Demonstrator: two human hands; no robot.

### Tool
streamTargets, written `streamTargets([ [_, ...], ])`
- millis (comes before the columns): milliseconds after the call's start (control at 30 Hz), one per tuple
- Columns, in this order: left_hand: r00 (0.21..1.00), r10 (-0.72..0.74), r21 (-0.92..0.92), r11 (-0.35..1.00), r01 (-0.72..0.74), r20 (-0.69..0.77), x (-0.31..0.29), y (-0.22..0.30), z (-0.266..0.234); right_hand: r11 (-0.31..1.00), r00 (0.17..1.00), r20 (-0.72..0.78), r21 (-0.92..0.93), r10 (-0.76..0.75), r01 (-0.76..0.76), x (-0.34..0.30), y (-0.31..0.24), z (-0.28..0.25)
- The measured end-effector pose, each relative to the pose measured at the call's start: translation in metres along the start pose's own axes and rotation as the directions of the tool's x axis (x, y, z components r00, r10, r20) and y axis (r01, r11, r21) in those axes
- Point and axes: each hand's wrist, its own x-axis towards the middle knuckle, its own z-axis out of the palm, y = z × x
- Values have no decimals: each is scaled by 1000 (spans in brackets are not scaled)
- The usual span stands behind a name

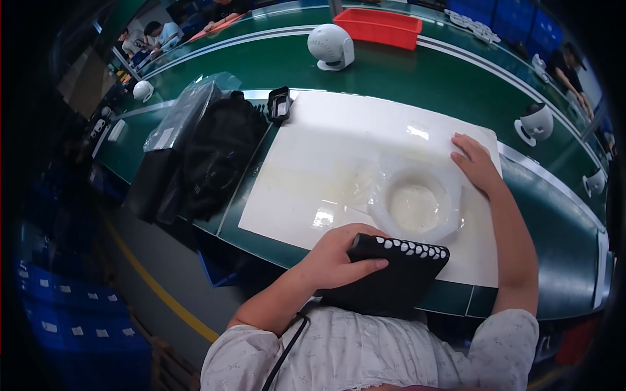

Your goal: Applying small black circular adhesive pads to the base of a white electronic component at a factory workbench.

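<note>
My left hand (345, 257) grips a flat black case-like object (398, 277) by its left edge, thumb on the near face. A row of white oval spots lines the object's upper edge. It stands tilted between my body and the near edge of a white board (306, 150). On the board lies a translucent white ring (450, 208), loosely wrapped in clear plastic, just beyond the black object. My right hand (475, 161) rests at the board's right side, fingers apart, with nothing in it.
Left of the board lie a black cloth bag (222, 150), a plastic-wrapped black box (156, 176) and a small black tray (279, 104). White rounded devices (329, 47) stand along the green conveyor (261, 68). A red bin (378, 27) sits beyond; people work farther off.
</note>
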Motion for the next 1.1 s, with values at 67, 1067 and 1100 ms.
streamTargets([
  [67,1000,6,15,1000,-6,8,0,0,-1,1000,1000,8,5,3,-3,1,1,1],
  [1067,1000,-3,83,997,2,12,1,2,0,998,1000,-16,66,12,-10,1,1,2],
  [1100,1000,-21,78,997,20,13,1,3,0,998,1000,-18,59,11,-9,1,2,2],
])
